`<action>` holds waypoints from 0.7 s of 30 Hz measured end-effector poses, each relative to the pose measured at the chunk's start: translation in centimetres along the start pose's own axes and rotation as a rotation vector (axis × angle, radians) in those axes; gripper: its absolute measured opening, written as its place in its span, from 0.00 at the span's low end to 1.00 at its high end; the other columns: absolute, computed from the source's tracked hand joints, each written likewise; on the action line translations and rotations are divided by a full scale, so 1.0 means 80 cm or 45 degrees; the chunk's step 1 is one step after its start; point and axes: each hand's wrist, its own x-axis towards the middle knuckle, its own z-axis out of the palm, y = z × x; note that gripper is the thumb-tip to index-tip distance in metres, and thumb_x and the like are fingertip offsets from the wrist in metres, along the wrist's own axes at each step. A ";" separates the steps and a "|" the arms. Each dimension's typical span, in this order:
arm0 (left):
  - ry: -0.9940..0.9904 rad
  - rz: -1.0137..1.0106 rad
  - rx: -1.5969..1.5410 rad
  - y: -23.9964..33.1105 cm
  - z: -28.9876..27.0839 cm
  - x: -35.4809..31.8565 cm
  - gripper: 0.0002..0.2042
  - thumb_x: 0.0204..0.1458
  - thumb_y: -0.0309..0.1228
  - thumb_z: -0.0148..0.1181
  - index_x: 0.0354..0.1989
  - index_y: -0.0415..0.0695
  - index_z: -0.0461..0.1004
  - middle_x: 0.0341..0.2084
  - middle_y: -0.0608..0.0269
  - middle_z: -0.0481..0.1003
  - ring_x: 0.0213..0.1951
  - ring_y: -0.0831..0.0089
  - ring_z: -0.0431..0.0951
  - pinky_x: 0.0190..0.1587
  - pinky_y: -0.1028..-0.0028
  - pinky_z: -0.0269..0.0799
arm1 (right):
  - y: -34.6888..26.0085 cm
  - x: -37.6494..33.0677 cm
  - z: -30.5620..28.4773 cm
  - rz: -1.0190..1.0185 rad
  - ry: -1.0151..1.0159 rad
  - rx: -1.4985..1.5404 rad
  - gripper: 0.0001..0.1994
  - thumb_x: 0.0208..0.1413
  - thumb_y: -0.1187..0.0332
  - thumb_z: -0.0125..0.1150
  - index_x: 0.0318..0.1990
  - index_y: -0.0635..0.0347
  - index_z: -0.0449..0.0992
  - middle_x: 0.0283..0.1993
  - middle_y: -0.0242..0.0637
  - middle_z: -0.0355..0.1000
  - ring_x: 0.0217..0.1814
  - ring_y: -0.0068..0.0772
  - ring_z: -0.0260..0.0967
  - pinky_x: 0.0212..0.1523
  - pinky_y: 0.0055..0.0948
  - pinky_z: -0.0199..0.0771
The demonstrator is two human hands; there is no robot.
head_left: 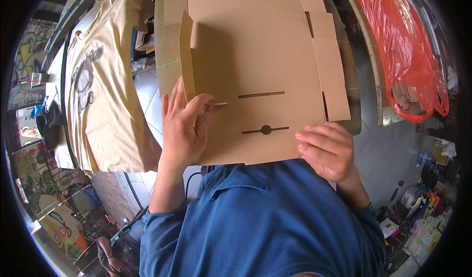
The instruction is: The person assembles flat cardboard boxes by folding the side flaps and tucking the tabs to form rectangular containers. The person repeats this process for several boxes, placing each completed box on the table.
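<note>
1. While our left hand [183, 124] pinches the raised side flap of the flat cardboard box blank [255, 80], its thumb presses the panel.
2. Our right hand [327, 151] curls loosely on the blank's near right corner.
3. Left of our left hand hangs a cream printed T-shirt [101, 95]; beyond our right, a red plastic bag [405, 51].

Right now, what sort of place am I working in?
Probably a small print or packing workshop. A flat die-cut cardboard box blank lies under both hands, a cream printed T-shirt is spread on a table to the left, and a red plastic bag of goods hangs to the right.
</note>
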 end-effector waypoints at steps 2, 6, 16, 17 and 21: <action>-0.019 -0.023 0.050 0.005 -0.003 0.003 0.08 0.50 0.24 0.54 0.39 0.45 0.74 0.55 0.47 0.65 0.56 0.49 0.65 0.55 0.48 0.55 | -0.001 0.005 -0.001 -0.025 0.026 0.050 0.07 0.40 0.69 0.68 0.29 0.55 0.78 0.37 0.35 0.77 0.37 0.36 0.74 0.34 0.31 0.71; -0.069 -0.022 0.041 0.008 -0.008 0.009 0.09 0.50 0.23 0.52 0.39 0.45 0.74 0.54 0.48 0.66 0.55 0.50 0.66 0.57 0.48 0.55 | -0.001 0.012 -0.007 -0.055 0.056 0.080 0.07 0.39 0.71 0.69 0.28 0.56 0.78 0.35 0.34 0.77 0.36 0.35 0.75 0.32 0.30 0.71; -0.536 -0.083 -0.923 -0.028 -0.042 0.010 0.32 0.57 0.49 0.37 0.60 0.33 0.59 0.60 0.43 0.60 0.67 0.50 0.51 0.66 0.54 0.34 | 0.015 0.051 -0.023 -0.109 0.193 0.122 0.10 0.36 0.70 0.72 0.28 0.60 0.77 0.28 0.35 0.76 0.27 0.33 0.73 0.24 0.27 0.66; -0.549 0.016 -0.908 -0.038 -0.039 0.009 0.34 0.57 0.51 0.36 0.61 0.32 0.57 0.61 0.42 0.58 0.67 0.50 0.47 0.67 0.55 0.32 | 0.018 0.056 -0.024 -0.108 0.203 0.113 0.11 0.36 0.70 0.72 0.28 0.60 0.77 0.28 0.35 0.76 0.27 0.33 0.73 0.24 0.27 0.65; -0.561 0.175 -0.827 -0.049 -0.034 0.009 0.39 0.55 0.56 0.34 0.64 0.31 0.52 0.64 0.39 0.52 0.69 0.51 0.39 0.67 0.58 0.27 | 0.030 0.074 -0.026 -0.118 0.274 0.118 0.11 0.35 0.70 0.72 0.29 0.60 0.77 0.26 0.35 0.74 0.24 0.33 0.71 0.23 0.28 0.65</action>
